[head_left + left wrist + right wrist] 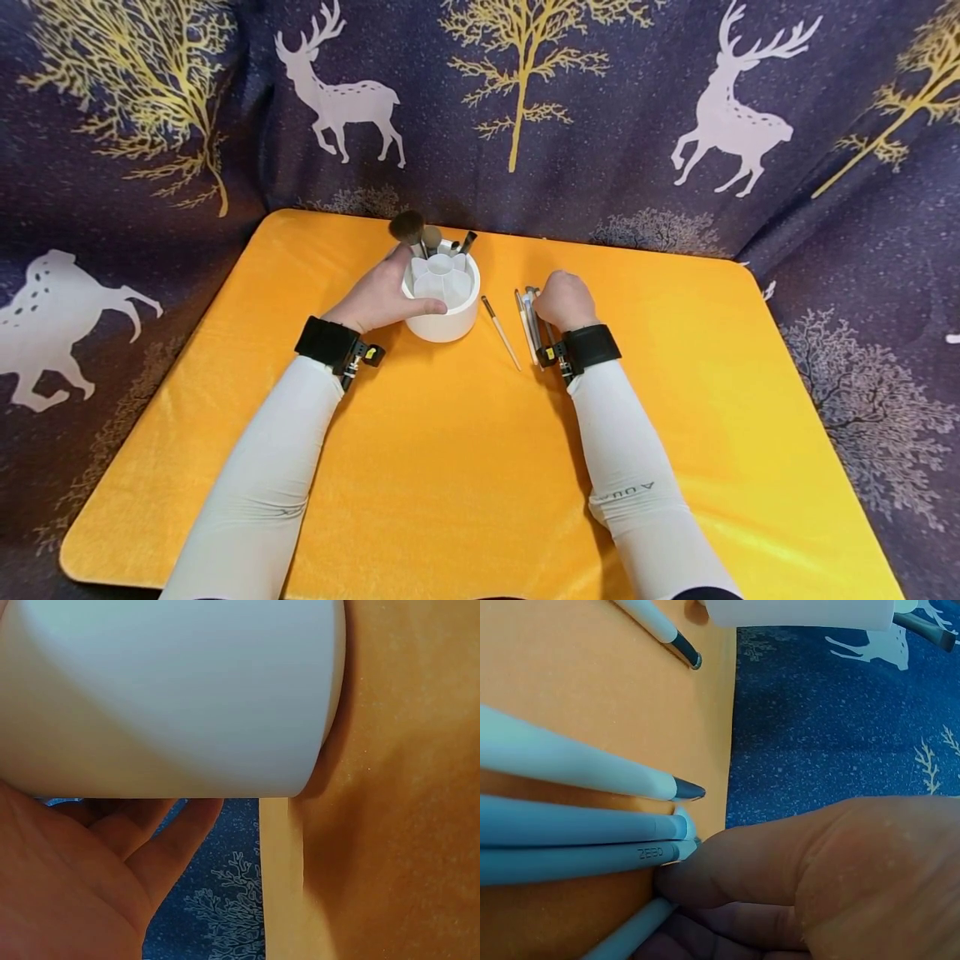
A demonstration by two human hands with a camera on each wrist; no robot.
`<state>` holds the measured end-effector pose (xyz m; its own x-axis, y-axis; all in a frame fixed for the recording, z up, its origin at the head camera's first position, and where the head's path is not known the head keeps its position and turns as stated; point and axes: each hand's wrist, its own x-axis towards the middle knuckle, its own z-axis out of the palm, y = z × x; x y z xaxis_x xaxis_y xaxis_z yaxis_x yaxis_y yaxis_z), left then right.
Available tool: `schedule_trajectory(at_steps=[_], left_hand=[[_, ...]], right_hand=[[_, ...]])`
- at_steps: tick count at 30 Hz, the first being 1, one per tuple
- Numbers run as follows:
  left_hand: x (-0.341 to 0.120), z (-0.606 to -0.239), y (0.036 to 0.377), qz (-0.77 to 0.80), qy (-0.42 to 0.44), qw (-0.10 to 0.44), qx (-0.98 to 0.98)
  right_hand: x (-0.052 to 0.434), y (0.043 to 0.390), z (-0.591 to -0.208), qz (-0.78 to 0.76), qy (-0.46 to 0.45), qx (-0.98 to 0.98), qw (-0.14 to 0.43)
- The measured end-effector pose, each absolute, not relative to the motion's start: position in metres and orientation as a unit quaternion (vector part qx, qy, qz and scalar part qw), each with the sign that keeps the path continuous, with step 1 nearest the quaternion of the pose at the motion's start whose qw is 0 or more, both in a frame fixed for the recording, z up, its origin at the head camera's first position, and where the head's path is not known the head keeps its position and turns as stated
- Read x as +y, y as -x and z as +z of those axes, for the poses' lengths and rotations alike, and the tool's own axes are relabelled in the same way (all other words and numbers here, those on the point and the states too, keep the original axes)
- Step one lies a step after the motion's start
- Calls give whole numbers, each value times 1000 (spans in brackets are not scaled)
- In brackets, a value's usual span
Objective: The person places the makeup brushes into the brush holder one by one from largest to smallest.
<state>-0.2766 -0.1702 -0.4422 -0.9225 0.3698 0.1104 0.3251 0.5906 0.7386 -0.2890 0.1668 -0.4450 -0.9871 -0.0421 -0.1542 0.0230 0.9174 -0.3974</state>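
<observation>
My left hand (pixel 382 296) grips a round white brush holder (pixel 442 327) from its left side. The thumb lies across the front of the wall and the other fingers reach behind it. Several makeup brushes (pixel 407 227) stand bristles up in the holder's back compartments. To the right, my right hand (pixel 566 300) is down at a small group of slim makeup brushes (pixel 527 325) on the table. In the right wrist view its thumb and curled fingers pinch the end of one brush (pixel 634 930); the fingers hide that end. Two more brushes lie right beside the thumb.
A single slim brush (pixel 501 333) lies between the holder and the group. The yellow cloth-covered table (pixel 435 467) ends at a back edge close behind the holder. A dark curtain (pixel 600 100) with deer and trees hangs behind it.
</observation>
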Motion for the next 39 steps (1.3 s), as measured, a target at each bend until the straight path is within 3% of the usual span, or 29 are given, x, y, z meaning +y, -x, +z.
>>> schedule_trajectory(at_steps=[19,39], left_hand=[[-170,-443,277,406,-196,25,892],[-170,-442,277,412,-192,29,890]], right_hand=[[169,288,-446,-207,12,976,65],[167,288,-444,-260,-2,965,-27]])
